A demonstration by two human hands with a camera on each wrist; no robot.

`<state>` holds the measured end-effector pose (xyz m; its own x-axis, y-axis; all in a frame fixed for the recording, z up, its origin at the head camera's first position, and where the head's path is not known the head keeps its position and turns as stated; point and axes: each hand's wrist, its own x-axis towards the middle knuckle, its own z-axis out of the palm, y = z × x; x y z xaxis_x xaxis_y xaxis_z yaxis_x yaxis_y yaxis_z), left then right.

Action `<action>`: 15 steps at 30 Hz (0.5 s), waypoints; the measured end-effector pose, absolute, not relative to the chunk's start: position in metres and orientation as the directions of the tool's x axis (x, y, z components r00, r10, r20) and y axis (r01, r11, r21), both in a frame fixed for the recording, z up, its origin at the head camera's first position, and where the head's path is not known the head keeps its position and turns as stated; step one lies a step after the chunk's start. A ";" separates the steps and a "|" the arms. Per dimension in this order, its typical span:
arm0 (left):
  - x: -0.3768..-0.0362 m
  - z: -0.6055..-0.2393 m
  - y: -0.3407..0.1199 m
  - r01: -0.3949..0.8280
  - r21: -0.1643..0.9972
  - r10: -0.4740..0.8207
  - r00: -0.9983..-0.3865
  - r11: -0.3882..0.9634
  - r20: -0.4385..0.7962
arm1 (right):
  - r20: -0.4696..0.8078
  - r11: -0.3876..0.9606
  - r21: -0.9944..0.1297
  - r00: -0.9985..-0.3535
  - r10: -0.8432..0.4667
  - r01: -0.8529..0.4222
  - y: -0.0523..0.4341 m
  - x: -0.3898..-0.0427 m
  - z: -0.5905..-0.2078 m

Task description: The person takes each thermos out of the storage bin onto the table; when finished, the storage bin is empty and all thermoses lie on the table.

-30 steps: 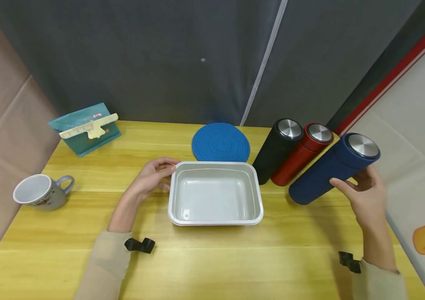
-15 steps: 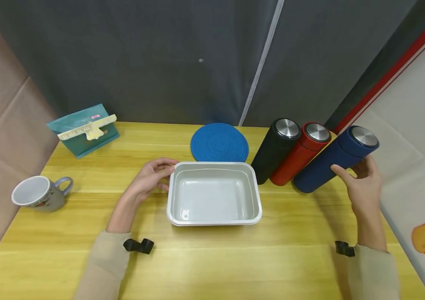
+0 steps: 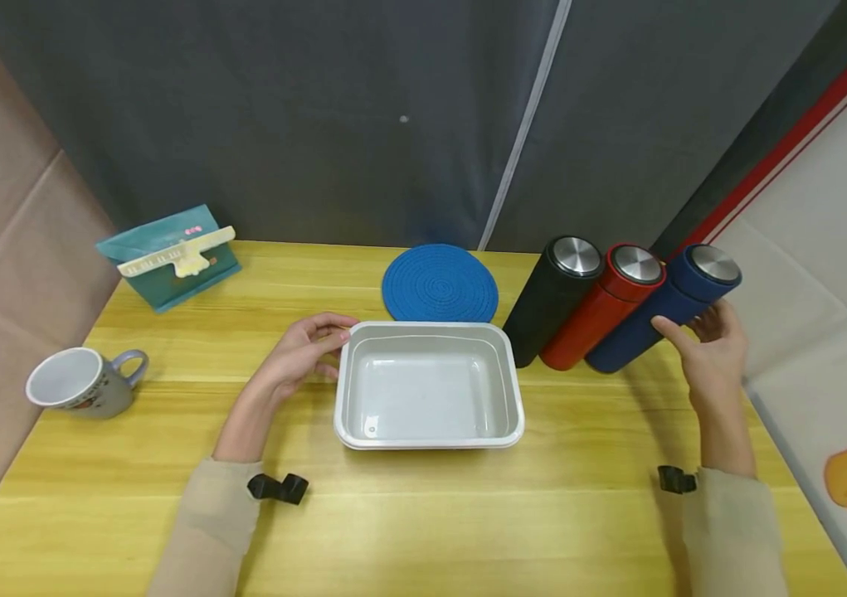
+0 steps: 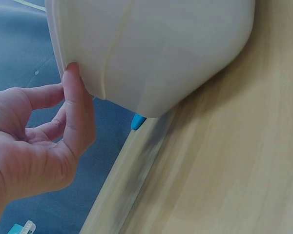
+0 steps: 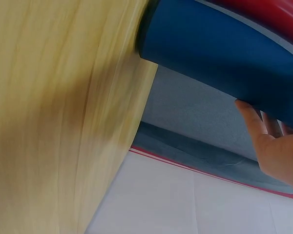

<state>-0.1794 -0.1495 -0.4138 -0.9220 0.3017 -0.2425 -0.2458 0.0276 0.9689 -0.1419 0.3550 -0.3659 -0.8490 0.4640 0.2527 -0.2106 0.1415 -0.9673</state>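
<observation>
Nearest the viewer, two beige sleeves reach forward over the yellow wooden tabletop (image 3: 423,514). The left hand (image 3: 296,356) lies beside the white rectangular tray (image 3: 429,385), its thumb touching the tray's near-left corner; its grip is loose, the fingers gently curved and closed round nothing, and the left wrist view shows the thumb tip against the tray's rim (image 4: 151,48). The tray sits at the middle of the tabletop, open side up.

To the right, the right hand (image 3: 710,352) has its grip wrapped on the dark blue flask (image 3: 662,319), thumb on the near side and fingers round its far side; the right wrist view shows the fingers (image 5: 271,141) against the blue body (image 5: 224,53). The blue flask stands at the right side of the tabletop, its base down, right beside the red flask (image 3: 602,307). The black flask (image 3: 552,300) stands just left of the red one. All three have silver caps.

At the left edge a grey mug (image 3: 83,381) lies on its side. Farther back, a round blue mat (image 3: 440,283) lies just behind the tray, and a teal packet (image 3: 169,257) with a pale clip sits at the far left, before a dark curtain (image 3: 318,108)
</observation>
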 end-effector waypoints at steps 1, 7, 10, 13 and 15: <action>-0.179 -0.414 -0.149 -0.250 0.968 0.299 -0.922 0.028 -0.247 | 0.255 0.144 -0.967 -0.850 0.461 -0.212 0.355 -0.143 -0.367; -0.180 -0.414 -0.150 -0.251 0.967 0.302 -0.920 0.034 -0.249 | 0.241 0.156 -0.969 -0.860 0.450 -0.191 0.353 -0.145 -0.368; -0.180 -0.414 -0.150 -0.253 0.967 0.303 -0.919 0.031 -0.250 | 0.232 0.162 -0.971 -0.863 0.449 -0.177 0.351 -0.145 -0.367; -0.180 -0.414 -0.150 -0.255 0.966 0.301 -0.919 0.033 -0.253 | 0.238 0.180 -0.968 -0.864 0.443 -0.175 0.351 -0.145 -0.367; -0.180 -0.414 -0.150 -0.260 0.965 0.299 -0.919 0.032 -0.258 | 0.248 0.196 -0.964 -0.865 0.436 -0.178 0.352 -0.145 -0.368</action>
<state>-0.1805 -0.1501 -0.4143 -0.9189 0.2985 -0.2579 -0.2603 0.0324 0.9650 -0.1452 0.3517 -0.3681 -0.8648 0.4364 0.2485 -0.1781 0.1961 -0.9643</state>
